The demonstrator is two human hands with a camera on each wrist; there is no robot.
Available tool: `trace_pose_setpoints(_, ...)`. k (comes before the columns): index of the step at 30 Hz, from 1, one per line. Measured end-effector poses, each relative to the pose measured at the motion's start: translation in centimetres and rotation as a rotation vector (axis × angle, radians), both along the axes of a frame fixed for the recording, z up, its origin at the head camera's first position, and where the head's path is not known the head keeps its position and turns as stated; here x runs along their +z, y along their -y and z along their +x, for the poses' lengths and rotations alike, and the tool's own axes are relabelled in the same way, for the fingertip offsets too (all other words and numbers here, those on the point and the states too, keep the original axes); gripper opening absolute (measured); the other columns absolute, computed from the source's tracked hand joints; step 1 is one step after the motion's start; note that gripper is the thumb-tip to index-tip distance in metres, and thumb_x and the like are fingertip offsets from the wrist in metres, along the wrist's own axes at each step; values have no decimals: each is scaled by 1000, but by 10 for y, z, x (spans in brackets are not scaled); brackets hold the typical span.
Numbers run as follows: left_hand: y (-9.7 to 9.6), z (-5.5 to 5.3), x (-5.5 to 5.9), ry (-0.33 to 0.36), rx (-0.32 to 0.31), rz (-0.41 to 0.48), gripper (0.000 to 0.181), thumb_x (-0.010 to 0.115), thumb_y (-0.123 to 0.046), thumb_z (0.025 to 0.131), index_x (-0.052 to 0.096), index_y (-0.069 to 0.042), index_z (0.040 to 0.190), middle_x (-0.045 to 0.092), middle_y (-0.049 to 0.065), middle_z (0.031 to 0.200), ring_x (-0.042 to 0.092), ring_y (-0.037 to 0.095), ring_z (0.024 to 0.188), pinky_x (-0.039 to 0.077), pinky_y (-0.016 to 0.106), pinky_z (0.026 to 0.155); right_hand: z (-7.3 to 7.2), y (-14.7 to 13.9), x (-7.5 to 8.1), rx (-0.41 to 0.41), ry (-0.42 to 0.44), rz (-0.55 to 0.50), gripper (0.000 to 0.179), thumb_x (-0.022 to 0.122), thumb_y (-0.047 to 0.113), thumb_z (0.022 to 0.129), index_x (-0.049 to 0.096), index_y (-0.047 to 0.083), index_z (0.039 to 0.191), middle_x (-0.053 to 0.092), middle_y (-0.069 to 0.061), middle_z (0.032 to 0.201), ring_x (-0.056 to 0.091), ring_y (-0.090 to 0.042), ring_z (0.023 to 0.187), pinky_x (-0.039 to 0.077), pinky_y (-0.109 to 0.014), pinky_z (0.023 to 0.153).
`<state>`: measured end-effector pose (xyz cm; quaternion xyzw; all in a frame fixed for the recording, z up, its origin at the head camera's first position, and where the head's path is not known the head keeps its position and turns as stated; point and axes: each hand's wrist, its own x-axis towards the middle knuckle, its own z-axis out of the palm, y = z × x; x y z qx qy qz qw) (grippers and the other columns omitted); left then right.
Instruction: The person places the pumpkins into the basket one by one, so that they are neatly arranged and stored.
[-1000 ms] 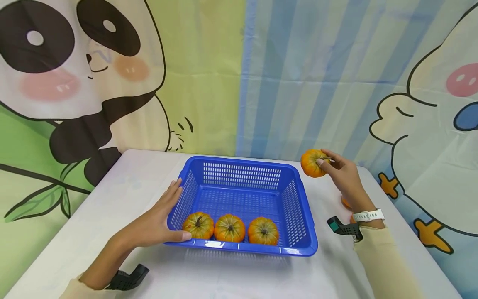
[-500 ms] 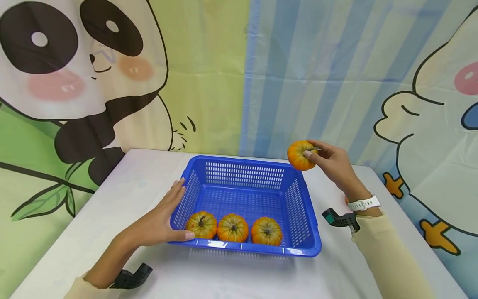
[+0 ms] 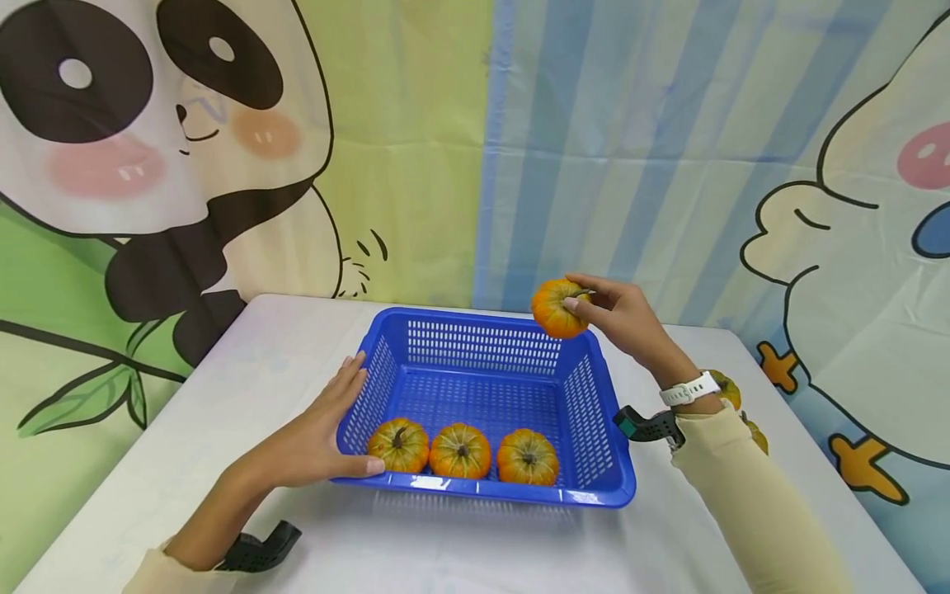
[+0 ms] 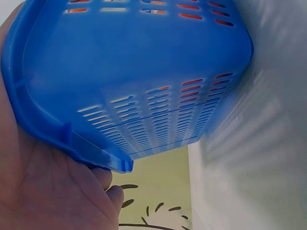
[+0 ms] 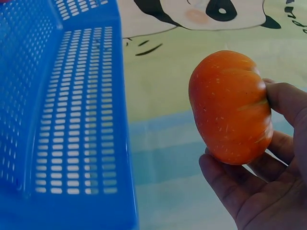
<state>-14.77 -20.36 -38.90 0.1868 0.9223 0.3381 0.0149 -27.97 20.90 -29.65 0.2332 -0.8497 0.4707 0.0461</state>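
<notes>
My right hand (image 3: 622, 320) pinches a small orange pumpkin (image 3: 555, 309) near its stem, thumb on top. It is up in the air over the back right corner of a blue plastic basket (image 3: 512, 493). The right wrist view shows the pumpkin's smooth orange underside (image 5: 230, 108), with fingers behind it. Along the basket's front wall, inside, lie a left pumpkin (image 3: 398, 445), a middle pumpkin (image 3: 460, 451) and a right pumpkin (image 3: 528, 456). My left hand (image 3: 312, 437) rests at the basket's left front corner, thumb on the front rim and fingers stretched along the left rim.
Partly behind my right forearm, one pumpkin (image 3: 727, 388) and another pumpkin (image 3: 755, 433) sit on the white table (image 3: 445, 553) at the right. A cartoon-printed curtain (image 3: 416, 165) hangs behind the table. Both wrists carry black camera mounts.
My right hand has carried the pumpkin leftward from beyond the basket's right side to over its back right corner. Pumpkins behind the forearm show more now. My left hand stays on the rim.
</notes>
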Motion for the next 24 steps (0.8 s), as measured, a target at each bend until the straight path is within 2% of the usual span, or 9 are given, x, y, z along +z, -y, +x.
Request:
trace_pose_setpoints(17, 0, 0, 1, -6, 0, -3, 120, 78, -53, 72, 7, -5, 156, -8, 4, 163, -8, 31, 147, 16, 72, 104, -2, 42, -2, 130, 27, 28, 49, 67, 33, 93, 58, 10, 136, 65, -8, 118, 63, -23, 105, 55, -33, 82)
trace_pose_setpoints(20, 0, 0, 0, -4, 0, -1, 121, 78, -53, 72, 7, -5, 156, -8, 3, 163, -8, 32, 147, 16, 72, 104, -4, 49, -4, 155, 39, 21, 48, 67, 30, 93, 58, 9, 136, 65, -9, 118, 64, -23, 103, 56, -40, 81)
trace_pose_setpoints(24, -1, -1, 0, -5, 0, -1, 121, 78, -53, 72, 6, -5, 156, -8, 3, 163, -7, 33, 147, 16, 72, 103, -4, 59, -5, 179, 53, 27, 47, 67, 26, 94, 57, 8, 136, 65, -11, 118, 64, -24, 101, 57, -44, 79)
